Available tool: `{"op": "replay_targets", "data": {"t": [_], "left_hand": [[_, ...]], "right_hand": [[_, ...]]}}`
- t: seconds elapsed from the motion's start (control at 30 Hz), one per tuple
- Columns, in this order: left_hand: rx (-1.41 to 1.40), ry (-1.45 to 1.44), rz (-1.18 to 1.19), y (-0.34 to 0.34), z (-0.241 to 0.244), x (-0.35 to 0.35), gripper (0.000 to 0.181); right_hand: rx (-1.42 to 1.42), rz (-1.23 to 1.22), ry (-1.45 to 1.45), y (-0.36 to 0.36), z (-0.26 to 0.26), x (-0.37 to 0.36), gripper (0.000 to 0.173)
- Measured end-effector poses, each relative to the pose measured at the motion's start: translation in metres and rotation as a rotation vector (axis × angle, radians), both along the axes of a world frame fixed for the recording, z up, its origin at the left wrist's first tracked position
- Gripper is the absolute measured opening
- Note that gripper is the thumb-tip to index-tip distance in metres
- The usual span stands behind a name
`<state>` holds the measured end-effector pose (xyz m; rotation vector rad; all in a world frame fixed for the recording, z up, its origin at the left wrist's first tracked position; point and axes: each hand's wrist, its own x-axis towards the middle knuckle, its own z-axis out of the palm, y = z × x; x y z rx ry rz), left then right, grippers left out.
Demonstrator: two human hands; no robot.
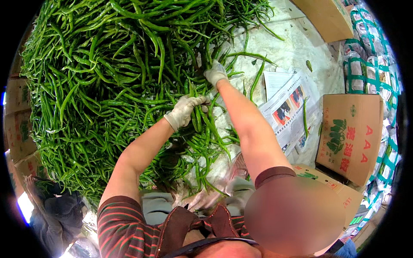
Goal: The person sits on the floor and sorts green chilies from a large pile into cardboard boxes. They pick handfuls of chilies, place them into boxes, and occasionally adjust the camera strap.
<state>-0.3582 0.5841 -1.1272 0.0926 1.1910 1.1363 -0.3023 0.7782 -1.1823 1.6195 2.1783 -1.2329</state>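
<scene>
A large heap of long green chilli peppers [106, 74] spreads before me on a whitish sheet [290, 48]. My left hand [183, 110], in a white glove, is closed around a small bunch of peppers [197, 120] whose ends stick out above and below the fingers. Farther forward, my right hand [215, 74], also white-gloved, touches the heap's right edge. Its fingertips are partly hidden among peppers, so I cannot tell whether it grips any. Looser peppers [206, 145] lie on the sheet below my hands.
Printed paper sheets [287, 109] lie to the right of my right arm. Beyond them stand an upright printed cardboard box [350, 137] and another carton [326, 19]. Bundles with green straps [358, 74] line the far right. At lower left is another person [59, 213], beside stacked cartons [19, 119].
</scene>
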Motion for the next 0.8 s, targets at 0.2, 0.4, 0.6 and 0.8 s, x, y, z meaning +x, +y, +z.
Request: {"op": "replay_targets", "data": {"t": [0.2,0.4,0.6,0.8], "left_hand": [[-0.034,-0.135,0.261,-0.034,-0.005,-0.03,0.021],[-0.018,-0.136,0.336,-0.038,-0.004,-0.032,0.022],[0.003,-0.166,0.304,-0.041,0.002,-0.025,0.023],[0.011,-0.161,0.27,-0.045,-0.017,-0.001,0.021]], "right_hand": [[-0.174,-0.182,0.452,-0.007,0.058,0.069,0.037],[-0.38,0.048,-0.023,-0.136,-0.005,0.17,0.048],[-0.335,-0.125,0.118,-0.133,-0.013,0.168,0.048],[-0.327,-0.062,-0.042,-0.115,-0.028,0.106,0.089]]}}
